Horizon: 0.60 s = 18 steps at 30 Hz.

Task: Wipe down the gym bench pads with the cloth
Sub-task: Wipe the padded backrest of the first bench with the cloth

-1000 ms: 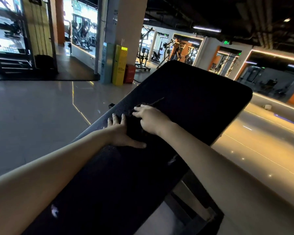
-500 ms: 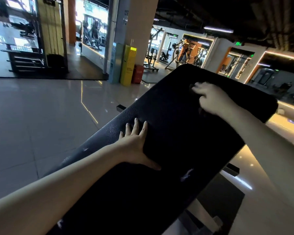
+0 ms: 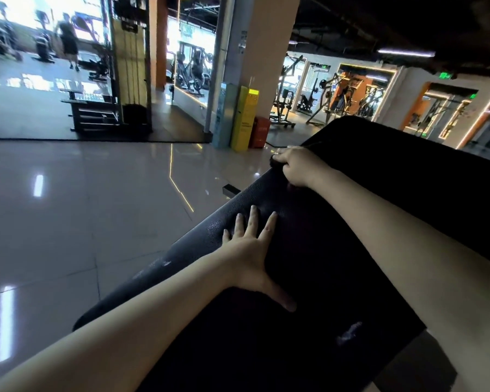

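A long black bench pad (image 3: 337, 244) of pebbled vinyl is seen running from the lower edge of the view up toward the right. The left hand (image 3: 248, 251) is laid flat on it near its left edge, with the fingers straight and spread and the thumb stretched out sideways; nothing is held by it. Further along the same edge, just beyond the left fingertips, the right hand (image 3: 296, 168) is set with its fingers curled down over the rim of the pad. A dark cloth (image 3: 275, 163) is gripped in that hand. Only a small tuft of it is shown past the knuckles, against the pad's edge, and the rest is hidden under the hand. A pale scuff (image 3: 350, 332) is marked on the vinyl nearer than the left hand, below the right forearm.

Beyond the right hand, a tall yellow cabinet (image 3: 245, 120) is stood against a pale square pillar (image 3: 262, 66). Dark lines of lettering are printed on its front, but they are too small to be read. A red box (image 3: 262, 131) is placed just to its right. Far past the right hand a green lit sign (image 3: 446, 75) is hung, its wording blurred. A glossy pale tiled floor (image 3: 96, 207) is spread out to the left of both hands.
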Each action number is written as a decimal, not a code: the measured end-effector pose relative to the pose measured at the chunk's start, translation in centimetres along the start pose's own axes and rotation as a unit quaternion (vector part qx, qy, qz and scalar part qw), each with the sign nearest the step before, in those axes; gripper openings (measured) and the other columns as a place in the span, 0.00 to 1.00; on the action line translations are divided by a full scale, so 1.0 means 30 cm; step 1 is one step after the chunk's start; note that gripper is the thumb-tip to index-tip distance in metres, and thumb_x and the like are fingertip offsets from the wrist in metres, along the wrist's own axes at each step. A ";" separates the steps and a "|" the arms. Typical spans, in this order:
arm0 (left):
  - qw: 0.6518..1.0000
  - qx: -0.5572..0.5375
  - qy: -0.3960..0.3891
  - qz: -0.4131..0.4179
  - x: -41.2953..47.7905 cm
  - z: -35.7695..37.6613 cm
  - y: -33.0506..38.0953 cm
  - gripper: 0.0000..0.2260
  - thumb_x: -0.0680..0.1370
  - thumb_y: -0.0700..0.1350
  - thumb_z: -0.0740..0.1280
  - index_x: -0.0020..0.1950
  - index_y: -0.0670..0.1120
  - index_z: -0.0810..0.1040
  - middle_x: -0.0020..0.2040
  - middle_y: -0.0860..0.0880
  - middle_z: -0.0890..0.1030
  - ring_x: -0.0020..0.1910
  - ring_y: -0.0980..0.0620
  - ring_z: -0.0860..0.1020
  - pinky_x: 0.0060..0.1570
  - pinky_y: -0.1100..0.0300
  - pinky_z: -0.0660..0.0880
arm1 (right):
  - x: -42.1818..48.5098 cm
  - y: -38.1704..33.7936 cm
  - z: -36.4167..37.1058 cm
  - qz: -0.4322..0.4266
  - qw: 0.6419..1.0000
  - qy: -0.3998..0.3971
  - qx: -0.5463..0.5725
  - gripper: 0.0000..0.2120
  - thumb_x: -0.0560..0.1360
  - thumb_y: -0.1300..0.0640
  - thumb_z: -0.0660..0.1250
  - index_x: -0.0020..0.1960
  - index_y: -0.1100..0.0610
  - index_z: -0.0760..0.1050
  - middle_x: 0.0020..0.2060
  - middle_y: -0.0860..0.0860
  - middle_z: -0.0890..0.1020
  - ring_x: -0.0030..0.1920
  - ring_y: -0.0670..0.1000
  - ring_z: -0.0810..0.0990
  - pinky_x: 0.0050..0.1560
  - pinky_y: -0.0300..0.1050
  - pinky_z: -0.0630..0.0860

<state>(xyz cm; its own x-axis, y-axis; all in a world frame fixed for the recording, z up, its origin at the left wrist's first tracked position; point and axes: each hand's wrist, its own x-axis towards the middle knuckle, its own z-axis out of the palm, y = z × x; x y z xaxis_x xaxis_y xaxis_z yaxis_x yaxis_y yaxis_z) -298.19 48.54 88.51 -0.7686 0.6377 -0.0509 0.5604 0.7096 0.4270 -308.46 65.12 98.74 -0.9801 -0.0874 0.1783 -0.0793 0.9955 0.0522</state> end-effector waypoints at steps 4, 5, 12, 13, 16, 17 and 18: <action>1.000 -0.014 0.001 0.000 -0.016 -0.003 0.001 0.67 0.56 0.68 0.77 0.76 0.58 0.31 0.75 0.48 0.27 0.74 0.42 0.29 0.72 0.35 0.38 | 0.003 -0.025 -0.013 0.037 0.999 0.007 -0.016 0.23 0.75 0.66 0.56 0.68 0.54 0.72 0.69 0.57 0.70 0.69 0.58 0.66 0.70 0.48 0.64; 1.000 -0.018 0.001 0.000 -0.016 -0.004 -0.006 0.66 0.56 0.68 0.77 0.76 0.59 0.31 0.76 0.49 0.27 0.74 0.43 0.29 0.72 0.34 0.39 | -0.014 -0.027 -0.017 0.035 0.999 0.000 -0.020 0.24 0.76 0.66 0.55 0.69 0.55 0.70 0.71 0.56 0.67 0.71 0.58 0.64 0.72 0.48 0.61; 0.999 -0.017 -0.041 0.003 -0.011 -0.035 -0.018 0.64 0.58 0.69 0.75 0.75 0.61 0.30 0.76 0.49 0.27 0.75 0.43 0.30 0.72 0.32 0.44 | -0.305 0.033 -0.060 0.011 0.999 -0.038 0.005 0.28 0.76 0.68 0.53 0.74 0.53 0.63 0.76 0.50 0.58 0.76 0.51 0.52 0.76 0.49 0.47; 0.999 -0.018 -0.047 0.002 -0.007 -0.042 -0.013 0.64 0.57 0.68 0.76 0.75 0.61 0.30 0.76 0.49 0.27 0.75 0.42 0.30 0.72 0.32 0.44 | -0.362 0.041 -0.069 0.008 0.999 -0.037 0.011 0.28 0.76 0.69 0.53 0.74 0.54 0.63 0.76 0.50 0.59 0.76 0.50 0.53 0.76 0.47 0.47; 0.999 -0.009 -0.050 -0.001 0.014 -0.061 -0.002 0.66 0.56 0.68 0.76 0.76 0.60 0.30 0.76 0.47 0.28 0.75 0.40 0.31 0.70 0.31 0.43 | -0.528 0.060 -0.100 0.005 0.999 -0.027 0.032 0.27 0.76 0.69 0.53 0.73 0.54 0.65 0.75 0.49 0.61 0.76 0.48 0.54 0.75 0.41 0.46; 0.999 -0.008 -0.051 -0.002 0.025 -0.070 0.001 0.66 0.55 0.69 0.76 0.75 0.59 0.30 0.76 0.46 0.28 0.75 0.39 0.31 0.70 0.31 0.42 | -0.577 0.064 -0.111 0.007 0.999 -0.023 0.040 0.27 0.76 0.70 0.54 0.73 0.53 0.65 0.75 0.48 0.61 0.76 0.48 0.54 0.74 0.40 0.46; 0.999 -0.014 -0.052 -0.004 0.035 -0.079 0.005 0.67 0.53 0.70 0.74 0.75 0.60 0.30 0.76 0.45 0.28 0.75 0.38 0.31 0.70 0.31 0.42 | -0.621 0.070 -0.119 0.009 0.999 -0.022 0.046 0.27 0.76 0.70 0.54 0.72 0.53 0.65 0.74 0.48 0.62 0.76 0.47 0.54 0.74 0.39 0.45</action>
<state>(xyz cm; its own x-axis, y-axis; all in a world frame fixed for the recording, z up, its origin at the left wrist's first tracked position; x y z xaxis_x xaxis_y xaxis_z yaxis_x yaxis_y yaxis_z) -299.66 48.61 90.67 -0.7358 0.6610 -0.1471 0.5446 0.7068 0.4515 -289.72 68.71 99.05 -0.9885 -0.0691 0.1345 -0.0752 0.9963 -0.0409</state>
